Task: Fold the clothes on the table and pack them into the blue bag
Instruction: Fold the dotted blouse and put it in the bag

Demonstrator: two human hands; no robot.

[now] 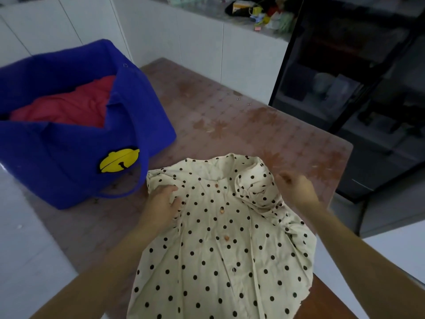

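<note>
**Operator:** Start at my left. What is on record there?

**Inspector:** Item 1: the blue bag (pixel 69 146) stands open on the far-left part of the table (pixel 230 116), and its near wall sags. A red garment (pixel 69 104) lies inside it, visible through the mouth. A yellow bell patch (pixel 119 160) sits on the bag's near face.

**Operator:** And my 2 hands?

**Inspector:** Item 2: your left hand (pixel 162 203) lies on the left shoulder of the polka-dot shirt (pixel 218 249). Its fingers and thumb are bent in on a small bunch of the cloth, so it is gripping the shirt there. The shirt is spread front-up on the near part of the table, collar away from you, with the hem running off the bottom of the view (cream cloth, dark dots, at least 3 orange buttons (pixel 222 210) down the middle). It is outside the bag, just to the bag's right, and does not lie flat. Its right sleeve is turned in over the chest in a puffed heap.

**Operator:** The right one?

**Inspector:** Item 3: your right hand (pixel 296 187) is at the outer edge of that heaped sleeve, fingers loose and spread, holding nothing. It is blurred, so I cannot tell whether it touches the cloth. Beyond it, off the table's right side, stands a dark glass-fronted cabinet (pixel 356 88).
</note>
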